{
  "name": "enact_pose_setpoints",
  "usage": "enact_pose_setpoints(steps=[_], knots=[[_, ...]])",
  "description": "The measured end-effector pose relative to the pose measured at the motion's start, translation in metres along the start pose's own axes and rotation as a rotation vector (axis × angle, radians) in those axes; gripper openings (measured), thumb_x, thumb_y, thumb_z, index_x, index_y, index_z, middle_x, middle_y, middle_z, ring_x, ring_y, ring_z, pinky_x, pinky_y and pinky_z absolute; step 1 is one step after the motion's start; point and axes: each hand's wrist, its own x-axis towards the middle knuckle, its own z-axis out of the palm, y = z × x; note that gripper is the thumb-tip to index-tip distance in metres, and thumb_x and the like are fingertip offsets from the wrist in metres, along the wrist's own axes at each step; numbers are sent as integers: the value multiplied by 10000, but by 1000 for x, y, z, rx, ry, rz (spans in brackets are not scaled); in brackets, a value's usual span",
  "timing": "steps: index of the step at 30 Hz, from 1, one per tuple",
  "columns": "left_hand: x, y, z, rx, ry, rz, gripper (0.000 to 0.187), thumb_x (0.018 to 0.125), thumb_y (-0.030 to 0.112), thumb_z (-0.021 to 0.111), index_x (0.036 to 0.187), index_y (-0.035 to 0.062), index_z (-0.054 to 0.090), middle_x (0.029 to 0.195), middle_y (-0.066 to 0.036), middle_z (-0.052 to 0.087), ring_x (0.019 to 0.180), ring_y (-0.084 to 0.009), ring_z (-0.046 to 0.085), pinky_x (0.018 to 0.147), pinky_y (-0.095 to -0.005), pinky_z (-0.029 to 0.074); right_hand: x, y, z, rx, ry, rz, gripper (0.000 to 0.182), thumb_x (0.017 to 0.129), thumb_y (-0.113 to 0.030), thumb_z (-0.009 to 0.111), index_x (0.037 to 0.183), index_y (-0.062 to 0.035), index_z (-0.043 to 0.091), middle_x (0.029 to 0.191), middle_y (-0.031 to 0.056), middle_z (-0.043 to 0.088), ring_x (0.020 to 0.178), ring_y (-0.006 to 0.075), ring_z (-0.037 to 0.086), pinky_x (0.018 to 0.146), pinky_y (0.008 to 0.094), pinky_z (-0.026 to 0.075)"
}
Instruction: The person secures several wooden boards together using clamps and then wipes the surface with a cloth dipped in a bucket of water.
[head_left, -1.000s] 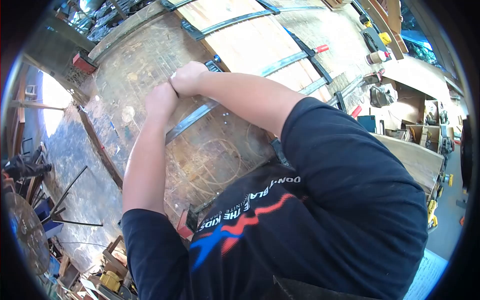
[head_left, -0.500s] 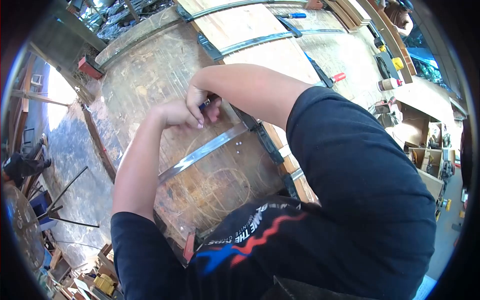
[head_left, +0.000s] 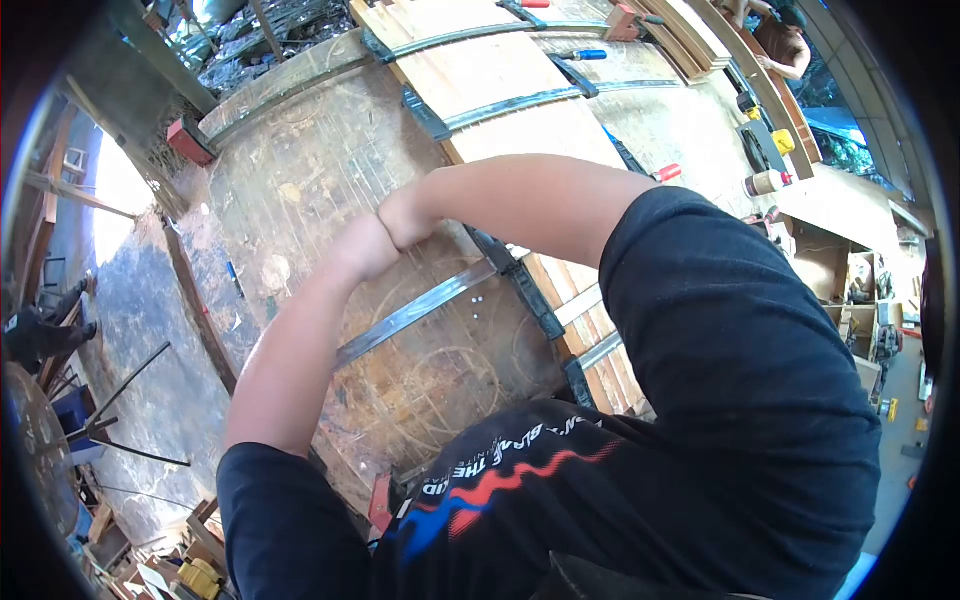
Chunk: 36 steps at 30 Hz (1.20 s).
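Note:
My left hand (head_left: 368, 247) and my right hand (head_left: 407, 217) meet over the worn wooden tabletop (head_left: 300, 170), their wrists bent and the backs of both turned up. Each looks closed into a fist; the fingers are hidden beneath, and so is anything they may hold. Just nearer to me, a flat metal clamp bar (head_left: 415, 312) runs across the wood to a dark clamp jaw (head_left: 505, 255). Right of my hands, light wooden boards (head_left: 490, 75) lie side by side in several bar clamps. A slim blue item (head_left: 234, 279) rests at the left.
Red blocks (head_left: 190, 142) sit along the tabletop's far left edge. A blue clamp handle (head_left: 591, 55) and a red one (head_left: 668, 172) lie beyond the boards. A white bottle (head_left: 763, 183) lies farther right. Another person (head_left: 785, 50) is at the upper right.
My hands have drawn together and rolled over, hiding the fingers and the small dark blue thing seen between them before. The slim blue item at the left now shows where none was visible.

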Motion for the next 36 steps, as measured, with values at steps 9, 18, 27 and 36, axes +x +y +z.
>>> enact_pose_setpoints(steps=[9, 18, 27, 36], knots=[[-24, 18, 7, 12, 232, -160, 308, 855, 232, 625, 1076, 51, 742, 1096, -229, 716, 1068, -369, 686, 904, -453, 546, -39, -24, 5, 102, 197, 170, 331, 844, -269, 681, 1075, -45, 757, 1145, 171, 731, 1056, 306, 703, 898, 408, 540], [-18, 15, 28, 163, 366, -171, 230, 842, 262, 652, 946, 93, 768, 972, -205, 736, 951, -387, 711, 820, -481, 567, -44, -25, 23, 111, 320, 238, 349, 899, -233, 617, 1178, -59, 733, 1230, 147, 710, 1148, 285, 682, 935, 406, 544], [-23, 20, 37, 222, 508, -142, 248, 868, 279, 615, 950, 110, 776, 997, -163, 751, 982, -350, 715, 877, -455, 551, -29, -24, 41, 73, 475, 282, 320, 898, -209, 603, 1155, -87, 748, 1194, 132, 725, 1118, 275, 695, 924, 403, 549], [-85, 21, 21, -114, 579, 19, 552, 829, 353, 780, 1252, 29, 635, 1279, -212, 632, 1193, -361, 605, 1012, -430, 480, -188, -77, 89, 130, 854, 82, 504, 845, -288, 703, 1295, -94, 583, 1240, 161, 605, 1206, 331, 588, 1004, 440, 482]])
